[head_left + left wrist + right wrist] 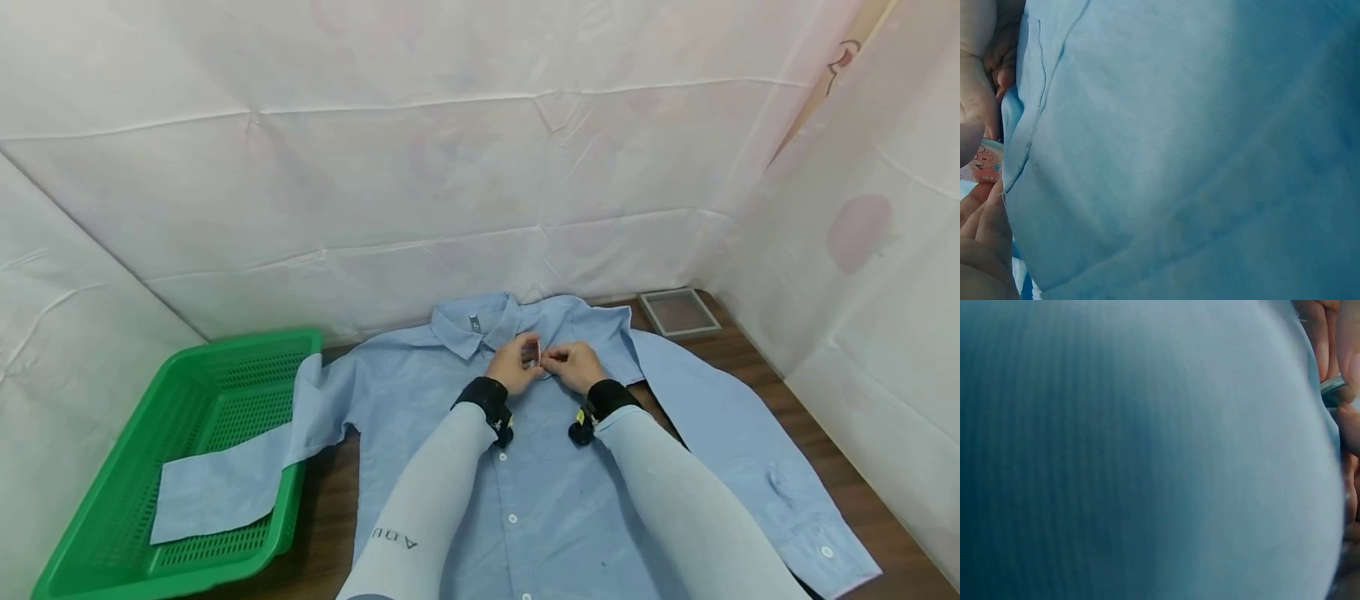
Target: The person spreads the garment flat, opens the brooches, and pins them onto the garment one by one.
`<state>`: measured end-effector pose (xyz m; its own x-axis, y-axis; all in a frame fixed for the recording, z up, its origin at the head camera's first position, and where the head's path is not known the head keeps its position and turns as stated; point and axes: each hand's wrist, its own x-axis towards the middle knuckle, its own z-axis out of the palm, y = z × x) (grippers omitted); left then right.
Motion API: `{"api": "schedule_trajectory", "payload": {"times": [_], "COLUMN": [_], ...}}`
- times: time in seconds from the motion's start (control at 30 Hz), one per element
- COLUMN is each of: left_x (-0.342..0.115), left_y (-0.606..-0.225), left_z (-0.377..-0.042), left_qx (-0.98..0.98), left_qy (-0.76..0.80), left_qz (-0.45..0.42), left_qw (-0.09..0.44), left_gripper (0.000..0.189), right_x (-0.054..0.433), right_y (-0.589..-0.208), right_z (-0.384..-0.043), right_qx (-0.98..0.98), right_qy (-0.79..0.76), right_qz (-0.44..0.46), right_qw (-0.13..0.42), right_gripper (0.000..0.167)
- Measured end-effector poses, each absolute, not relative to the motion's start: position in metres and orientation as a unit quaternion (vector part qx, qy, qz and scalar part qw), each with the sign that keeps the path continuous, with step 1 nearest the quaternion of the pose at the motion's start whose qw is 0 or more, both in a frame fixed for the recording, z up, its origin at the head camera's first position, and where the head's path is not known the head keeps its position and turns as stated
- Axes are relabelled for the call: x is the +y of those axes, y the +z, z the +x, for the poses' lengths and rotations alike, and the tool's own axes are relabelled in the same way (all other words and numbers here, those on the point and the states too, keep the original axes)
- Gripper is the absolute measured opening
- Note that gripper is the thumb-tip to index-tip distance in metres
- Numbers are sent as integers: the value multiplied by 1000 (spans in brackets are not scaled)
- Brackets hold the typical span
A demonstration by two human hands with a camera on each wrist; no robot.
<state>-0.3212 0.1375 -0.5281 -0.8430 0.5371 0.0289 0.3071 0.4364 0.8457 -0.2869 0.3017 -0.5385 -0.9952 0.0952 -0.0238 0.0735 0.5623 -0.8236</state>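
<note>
A light blue button-up shirt (420,392) lies spread face up, collar at the far end. Over its chest, just below the collar, my left hand (513,363) holds a small badge (538,353) between thumb and fingers, seen nearly edge-on. My right hand (576,367) pinches at the badge's right side with thumb and forefinger. Pink cartoon print shows on the badge (986,161) in the left wrist view, partly covered by fingers. Only a shiny edge of the badge (1333,389) appears in the right wrist view. Blue cloth fills most of both wrist views.
A green plastic basket (180,358) stands on the left, with one shirt sleeve (225,483) hanging into it. The other sleeve (750,433) stretches right across the wooden table (847,500). A grey-framed box (679,312) sits at the back right. Pale curtains (420,183) enclose the table.
</note>
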Motion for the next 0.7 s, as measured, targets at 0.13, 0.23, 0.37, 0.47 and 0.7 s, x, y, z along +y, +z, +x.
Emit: {"api": "schedule_trajectory", "payload": {"times": [0.13,0.23,0.37,0.47,0.7], "left_x": [137,136,136,136,136], "left_y": [-527,-523,-518,-515,-511], "left_z": [-322,-320,-319,-318,-315], "left_qx": [836,837,836,838,848], "left_qy": [470,467,465,462,442], "left_qz": [245,244,243,247,257], "left_qw": [138,149,157,155,141], "left_gripper": [57,56,56,55,53], "right_x": [302,302,302,302,302], "right_y": [-540,-541,-540,-540,-538], "right_z": [-287,-287,-288,-288,-286], "right_qx": [-882,-881,-882,-882,-885], "right_qy": [469,469,469,467,462], "right_qz": [-51,-53,-54,-55,-55], "right_qw": [12,14,16,17,10], "right_gripper": [21,21,19,18,18]}}
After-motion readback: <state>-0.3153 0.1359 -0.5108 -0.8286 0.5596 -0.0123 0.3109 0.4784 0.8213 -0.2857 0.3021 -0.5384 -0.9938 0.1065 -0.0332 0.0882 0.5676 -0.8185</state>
